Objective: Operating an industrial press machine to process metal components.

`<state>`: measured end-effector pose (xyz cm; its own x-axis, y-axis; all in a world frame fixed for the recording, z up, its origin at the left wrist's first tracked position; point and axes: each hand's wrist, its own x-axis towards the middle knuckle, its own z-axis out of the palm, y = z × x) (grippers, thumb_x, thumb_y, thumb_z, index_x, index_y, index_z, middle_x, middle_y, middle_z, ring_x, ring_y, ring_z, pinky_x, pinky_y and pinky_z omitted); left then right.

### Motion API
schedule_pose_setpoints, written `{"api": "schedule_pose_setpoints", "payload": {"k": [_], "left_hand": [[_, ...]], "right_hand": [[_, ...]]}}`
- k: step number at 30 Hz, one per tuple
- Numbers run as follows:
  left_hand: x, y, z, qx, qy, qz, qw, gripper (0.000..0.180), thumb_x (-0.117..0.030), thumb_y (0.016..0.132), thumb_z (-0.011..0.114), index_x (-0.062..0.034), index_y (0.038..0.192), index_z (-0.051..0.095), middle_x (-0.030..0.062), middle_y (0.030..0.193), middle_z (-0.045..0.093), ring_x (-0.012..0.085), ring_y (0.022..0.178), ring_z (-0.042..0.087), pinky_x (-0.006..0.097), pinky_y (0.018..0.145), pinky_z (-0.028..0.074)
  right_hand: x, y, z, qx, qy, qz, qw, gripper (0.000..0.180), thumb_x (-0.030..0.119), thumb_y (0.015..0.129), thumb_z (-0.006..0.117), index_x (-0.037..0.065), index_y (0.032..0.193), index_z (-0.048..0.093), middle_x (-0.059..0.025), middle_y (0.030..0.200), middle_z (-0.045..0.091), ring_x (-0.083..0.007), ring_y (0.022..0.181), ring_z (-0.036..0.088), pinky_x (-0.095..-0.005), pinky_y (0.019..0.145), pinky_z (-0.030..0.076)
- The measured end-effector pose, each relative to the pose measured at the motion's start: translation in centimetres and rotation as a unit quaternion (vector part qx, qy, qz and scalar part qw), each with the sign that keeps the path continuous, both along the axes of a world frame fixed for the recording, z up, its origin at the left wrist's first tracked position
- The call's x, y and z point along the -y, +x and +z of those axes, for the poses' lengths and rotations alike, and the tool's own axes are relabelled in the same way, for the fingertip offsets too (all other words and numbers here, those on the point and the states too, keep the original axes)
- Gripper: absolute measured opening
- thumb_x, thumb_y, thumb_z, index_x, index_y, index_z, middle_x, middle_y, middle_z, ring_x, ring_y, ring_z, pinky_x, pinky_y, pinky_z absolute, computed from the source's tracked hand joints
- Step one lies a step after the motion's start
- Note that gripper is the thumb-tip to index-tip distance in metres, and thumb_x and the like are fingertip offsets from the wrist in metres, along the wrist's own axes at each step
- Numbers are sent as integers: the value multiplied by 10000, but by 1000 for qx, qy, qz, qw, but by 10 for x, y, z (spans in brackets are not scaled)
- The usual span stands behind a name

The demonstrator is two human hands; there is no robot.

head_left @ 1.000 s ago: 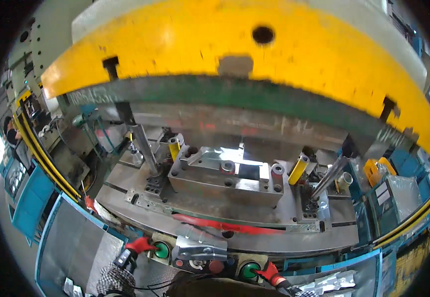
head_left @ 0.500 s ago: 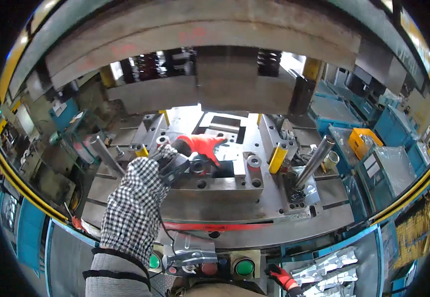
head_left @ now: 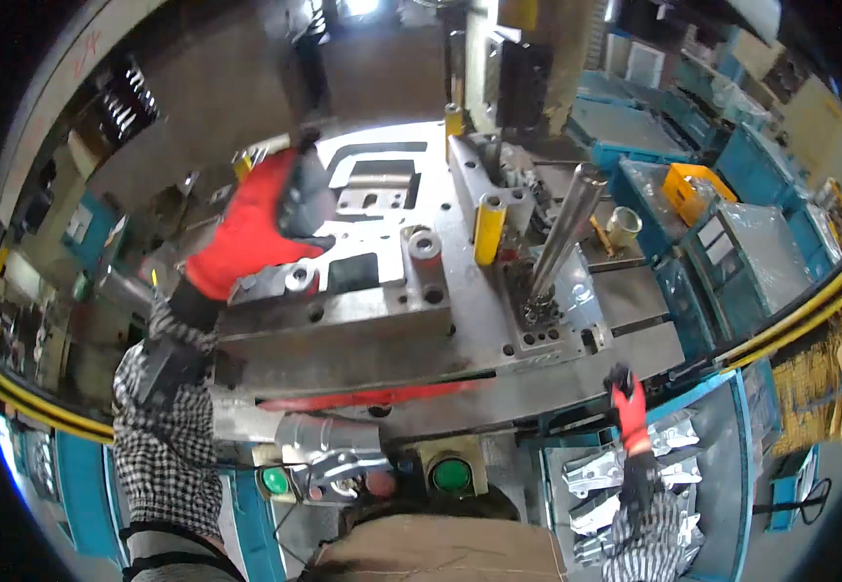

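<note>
My left hand (head_left: 256, 228), in a red glove with a dark palm side, reaches over the steel die block (head_left: 343, 315). Its thumb stands apart from the blurred fingers, and I see nothing held. Beyond the thumb lies the bright, cut-out die plate (head_left: 382, 218). My right hand (head_left: 627, 403), in a red and black glove, hovers by the front edge of the press bed (head_left: 537, 388). Its dark fingers look bunched together, with no object showing in them. Below it, silvery stamped metal parts (head_left: 591, 475) lie in a blue-rimmed tray (head_left: 743, 456).
A steel guide post (head_left: 568, 228) and a yellow post (head_left: 489, 230) rise right of the die. In front of me are green buttons (head_left: 451, 475) and a shaped metal part (head_left: 343, 468). Blue bins and an orange crate (head_left: 697, 192) stand at far right.
The view has turned and tilted, shifting the die leftward. My left hand has moved farther over the die's left side. My right hand has risen from beside the tray to the bed's front edge.
</note>
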<state>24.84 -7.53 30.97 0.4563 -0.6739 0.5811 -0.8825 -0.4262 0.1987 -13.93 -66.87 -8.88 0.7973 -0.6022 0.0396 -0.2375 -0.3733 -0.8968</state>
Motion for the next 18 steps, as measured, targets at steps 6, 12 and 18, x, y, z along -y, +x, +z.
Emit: {"api": "schedule_pose_setpoints", "payload": {"k": [6,12,18], "left_hand": [[-68,-172,-18,35,-7,104,994,1295,-422,578,1012,-13,1618,359,255,1626,392,447,1530,359,580,1237,293],[-69,-288,-162,-100,178,69,977,1145,-497,541,936,-31,1493,504,288,1521,472,498,1417,454,644,1179,343],[-45,-311,-270,-110,206,111,966,1194,-416,436,901,-113,1522,507,312,1516,472,490,1429,454,691,1200,318]], "right_hand": [[59,202,18,3,-216,53,975,888,288,903,806,10,1614,352,-238,1598,446,-375,1483,441,-450,1225,368],[100,322,-33,-206,-360,51,909,980,358,891,727,49,1665,211,-280,1666,319,-464,1521,360,-532,1208,388],[94,358,-68,-258,-379,41,888,964,364,886,690,104,1682,212,-294,1655,356,-493,1473,435,-585,1155,445]]}}
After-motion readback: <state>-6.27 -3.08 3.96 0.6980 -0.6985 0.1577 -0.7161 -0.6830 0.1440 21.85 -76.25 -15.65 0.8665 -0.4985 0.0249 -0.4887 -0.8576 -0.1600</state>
